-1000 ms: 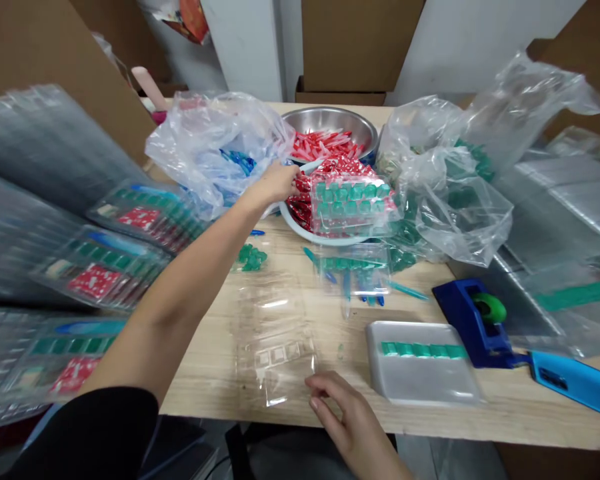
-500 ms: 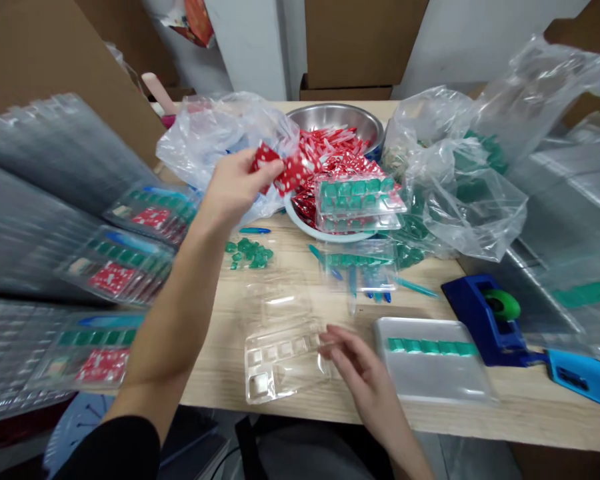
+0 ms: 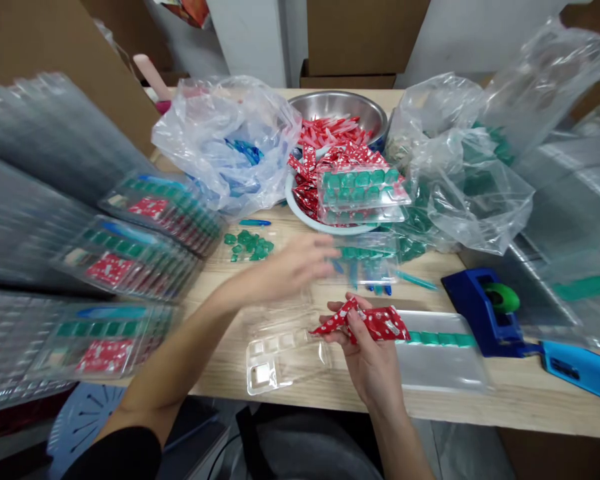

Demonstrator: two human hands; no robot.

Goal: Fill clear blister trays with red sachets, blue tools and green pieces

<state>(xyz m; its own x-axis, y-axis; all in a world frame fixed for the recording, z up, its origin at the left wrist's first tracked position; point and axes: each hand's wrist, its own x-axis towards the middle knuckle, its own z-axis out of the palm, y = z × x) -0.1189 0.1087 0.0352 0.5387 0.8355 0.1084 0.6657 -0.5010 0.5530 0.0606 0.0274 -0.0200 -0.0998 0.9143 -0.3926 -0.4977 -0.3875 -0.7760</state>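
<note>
Red, white-dotted glossy packaging (image 3: 386, 323), earlier left-held, is gripped by the right hand (image 3: 373, 363); at its eleven o'clock, the blurred left hand (image 3: 295, 265) has fingers extended.

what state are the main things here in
Red packets, gripped by the right hand
Left hand, blurred, fingers outstretched, seemingly holding nothing
Clear tray, lying on the table
Metal bowl, holding red and pink sticks
Pale blue bowl, heaped with more packets
Tape dispenser, holding a green roll
</note>
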